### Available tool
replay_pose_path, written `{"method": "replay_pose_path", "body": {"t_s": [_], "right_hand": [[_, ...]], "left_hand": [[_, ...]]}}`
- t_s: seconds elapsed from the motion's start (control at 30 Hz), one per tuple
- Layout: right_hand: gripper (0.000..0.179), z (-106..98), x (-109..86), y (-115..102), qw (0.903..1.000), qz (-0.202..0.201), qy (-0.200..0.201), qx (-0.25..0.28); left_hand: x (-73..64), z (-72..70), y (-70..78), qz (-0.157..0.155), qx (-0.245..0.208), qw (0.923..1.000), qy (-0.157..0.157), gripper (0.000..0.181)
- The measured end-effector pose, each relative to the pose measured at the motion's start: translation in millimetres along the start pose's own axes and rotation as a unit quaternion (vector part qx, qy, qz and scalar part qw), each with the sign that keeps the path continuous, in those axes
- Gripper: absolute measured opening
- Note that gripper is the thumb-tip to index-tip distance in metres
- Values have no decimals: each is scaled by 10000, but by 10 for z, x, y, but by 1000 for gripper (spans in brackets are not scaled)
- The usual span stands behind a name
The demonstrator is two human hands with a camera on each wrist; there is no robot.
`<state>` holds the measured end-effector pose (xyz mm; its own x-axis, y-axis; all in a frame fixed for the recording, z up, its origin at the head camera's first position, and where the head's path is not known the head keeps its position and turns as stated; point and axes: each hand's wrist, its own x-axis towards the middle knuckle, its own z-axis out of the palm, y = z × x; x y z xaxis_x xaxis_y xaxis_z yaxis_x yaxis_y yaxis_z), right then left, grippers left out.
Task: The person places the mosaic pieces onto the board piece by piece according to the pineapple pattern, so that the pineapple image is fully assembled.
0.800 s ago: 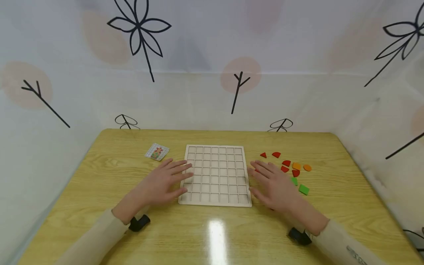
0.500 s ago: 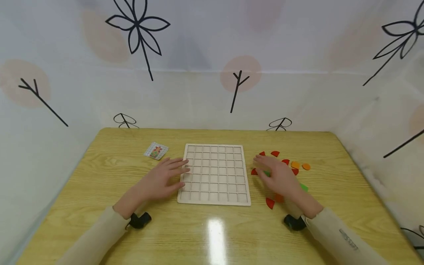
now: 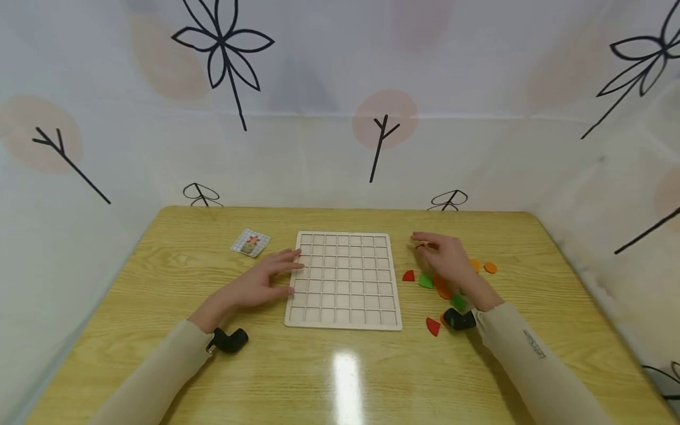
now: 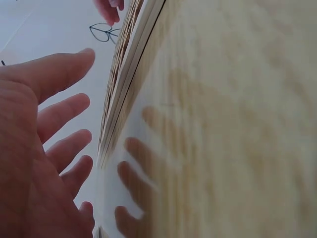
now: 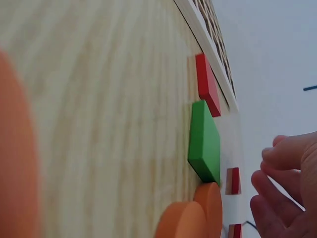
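Note:
My left hand (image 3: pixel 260 280) hovers at the left edge of a white grid board (image 3: pixel 343 274), fingers spread and fingertips over its rim. In the left wrist view that hand (image 4: pixel 54 134) holds nothing, and its shadow falls on the table. My right hand (image 3: pixel 448 260) is right of the board, above scattered coloured shape pieces, fingers bent loosely near red pieces at the back. The right wrist view shows those fingers (image 5: pixel 277 188) holding nothing visible, apart from a red piece (image 5: pixel 234 181). Closer lie a green piece (image 5: pixel 204 144), another red piece (image 5: pixel 208 84) and orange discs (image 5: pixel 212 208).
A small picture card (image 3: pixel 251 242) with a grid and flower lies left of the board. A red quarter-circle (image 3: pixel 432 326) lies near the board's lower right corner. An orange disc (image 3: pixel 490 268) is at the far right. The patterned cloth (image 3: pixel 319 159) hangs behind the table.
My right hand has moved up and away from the board's right edge toward the rear red pieces, its fingers bending, uncovering nearer pieces. The left hand has shifted only slightly.

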<state>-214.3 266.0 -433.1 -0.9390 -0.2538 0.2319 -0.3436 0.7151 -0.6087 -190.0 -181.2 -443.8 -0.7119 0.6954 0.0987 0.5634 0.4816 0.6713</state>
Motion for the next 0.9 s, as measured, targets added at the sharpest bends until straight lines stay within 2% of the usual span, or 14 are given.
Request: {"method": "replay_pose_path", "body": {"t_s": [0.13,0.43,0.73,0.9], "right_hand": [[30,-20,43,19,9996,183,-172,-110],[23,-35,69,63,9976,311,-562,-263],[22,-52,72,21,9962,141,-581,-639],[20,-34,93,12,9953,126,-551,-782]], "left_hand": [[36,0,-33,30,-51,9999,-108,58],[62,3,-58,180,-154,9988,-426,65],[68,18,-57,179,-152,9990,-371,64],[73,48,-51,127,41,9996,-266,64]]}}
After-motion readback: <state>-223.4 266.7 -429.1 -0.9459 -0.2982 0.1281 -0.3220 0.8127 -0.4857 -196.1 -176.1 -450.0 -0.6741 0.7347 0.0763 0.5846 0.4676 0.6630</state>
